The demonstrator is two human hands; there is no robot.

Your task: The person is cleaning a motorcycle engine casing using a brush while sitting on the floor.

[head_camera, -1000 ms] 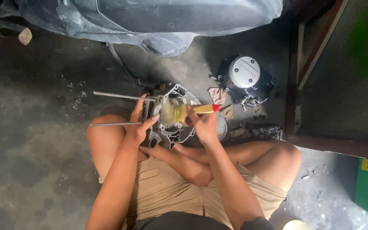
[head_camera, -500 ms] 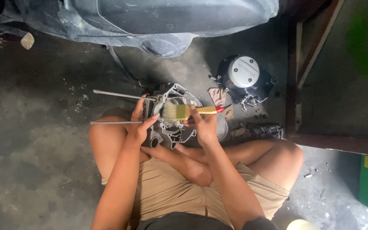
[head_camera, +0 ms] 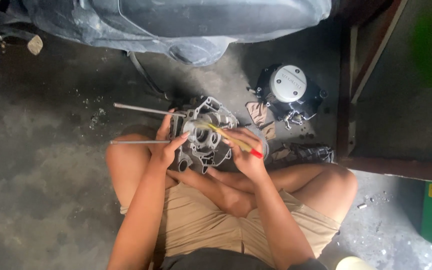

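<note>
**Hands on a metal engine casing, brush held across it**

We look straight down at our own lap; we sit cross-legged on a stained concrete floor (head_camera: 41, 165) in tan shorts (head_camera: 201, 225). The landmark is the grey metal engine casing (head_camera: 203, 135), which sits upright just past our crossed shins.

Our left hand (head_camera: 166, 145) is wrapped on the casing's left edge, fingers closed round it, thumb toward the middle. Two thin metal rods (head_camera: 141, 110) stick out from the casing's left side, one above the hand, one approx. level w/ the fingers, both pointing away to the left.

Our right hand (head_camera: 243, 150) is at the casing's right edge, fingers closed on a brush (head_camera: 228, 137) w/ a pale yellowish handle & red end. The brush lies diagonally, its far end blurred over the casing's centre opening, red end nearest the palm.

Right of the casing, well apart: a dark engine part w/ a round silver cover (head_camera: 288, 85). Between that & the casing: a brownish rag (head_camera: 258, 112). Lower right of the casing, beside our knee: a dark crumpled lump (head_camera: 308, 152); can't tell what it is. Beyond the casing, top of view: the grey body of a scooter (head_camera: 186, 25).
</note>
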